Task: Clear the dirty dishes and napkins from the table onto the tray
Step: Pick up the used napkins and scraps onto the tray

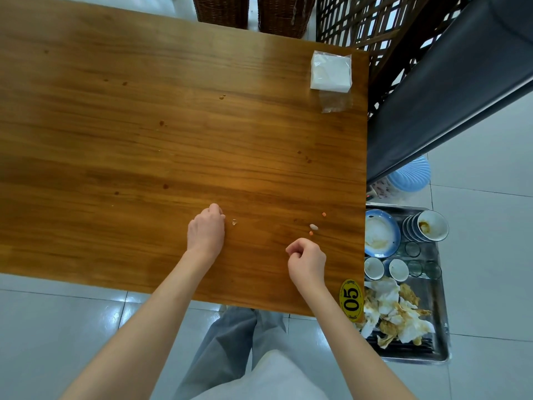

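Note:
The wooden table (144, 125) bears only stains and small scraps. My left hand (206, 229) rests on it with fingers curled, just left of a pale crumb (234, 222). My right hand (307, 259) hovers with fingers curled; whether it pinches anything I cannot tell. Beyond it lie a white scrap (313, 226) and two orange bits (311, 233). To the right, below table level, a metal tray (438, 345) holds a blue-rimmed plate (380, 233), stacked bowls (427, 226), small cups (374, 268), glasses (413, 249) and soiled napkins (395, 313).
A plastic-wrapped pack of clean napkins (331, 72) sits at the table's far right corner. A yellow "05" tag (352, 300) marks the near right corner. A dark bench (447, 90), a lattice screen (360, 21) and a blue bin lid (409, 176) stand on the right.

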`<state>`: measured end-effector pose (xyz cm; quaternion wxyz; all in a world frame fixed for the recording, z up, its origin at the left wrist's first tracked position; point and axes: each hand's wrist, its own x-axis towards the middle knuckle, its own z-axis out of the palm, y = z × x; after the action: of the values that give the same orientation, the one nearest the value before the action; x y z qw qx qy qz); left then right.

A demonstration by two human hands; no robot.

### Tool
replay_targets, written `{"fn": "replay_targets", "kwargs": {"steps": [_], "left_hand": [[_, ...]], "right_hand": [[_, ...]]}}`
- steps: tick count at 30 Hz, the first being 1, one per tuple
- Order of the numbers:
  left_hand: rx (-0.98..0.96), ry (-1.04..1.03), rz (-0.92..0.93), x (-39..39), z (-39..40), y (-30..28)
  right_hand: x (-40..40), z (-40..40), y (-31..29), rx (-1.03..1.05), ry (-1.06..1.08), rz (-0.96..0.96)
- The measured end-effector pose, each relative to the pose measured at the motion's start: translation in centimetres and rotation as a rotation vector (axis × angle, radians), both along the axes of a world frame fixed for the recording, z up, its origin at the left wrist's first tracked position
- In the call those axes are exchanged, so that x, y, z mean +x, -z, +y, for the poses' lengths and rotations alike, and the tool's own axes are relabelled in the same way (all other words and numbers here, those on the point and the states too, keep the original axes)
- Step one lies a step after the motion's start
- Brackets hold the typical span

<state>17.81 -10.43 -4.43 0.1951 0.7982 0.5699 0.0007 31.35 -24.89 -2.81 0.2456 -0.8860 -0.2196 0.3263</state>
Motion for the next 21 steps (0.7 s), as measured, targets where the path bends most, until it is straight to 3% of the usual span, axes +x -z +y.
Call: {"fn": "replay_targets", "kwargs": {"steps": [11,21], "left_hand": [[-0.084,0.017,-0.137,0.5,-0.1,0.0],[-0.076,0.082,-0.071,0.7,-0.4,0.0]], "right_hand": [[3.3,1.3,0.0,0.031,0.166,-0.013],[6.1,2.1,0.6,0.068,0.224,-0.004]]}}
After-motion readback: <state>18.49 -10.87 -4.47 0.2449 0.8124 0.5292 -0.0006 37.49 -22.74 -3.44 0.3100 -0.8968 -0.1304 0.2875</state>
